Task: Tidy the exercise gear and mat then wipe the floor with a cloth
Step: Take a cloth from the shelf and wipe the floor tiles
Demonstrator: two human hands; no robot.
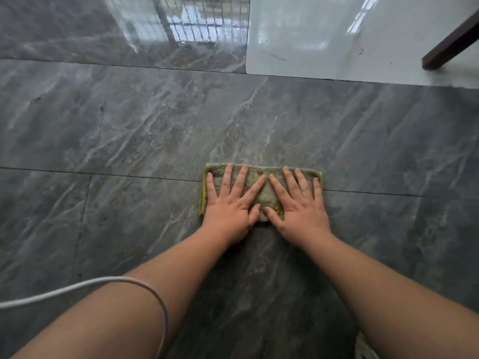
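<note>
Wiping is under way: left hand [228, 211] and right hand [298, 208] press the folded cloth [259, 177] flat, fingers [242, 177] spread straight; next probably push it across the grey floor [129, 125].

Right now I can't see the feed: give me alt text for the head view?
Both hands press flat, fingers spread, on a folded grey-green cloth with a yellow edge: left hand, right hand, thumbs nearly touching. The cloth lies on glossy dark grey marble-look floor tiles. A white cable crosses the left forearm, and a dark wooden furniture leg stands on a white tile at top right.
</note>
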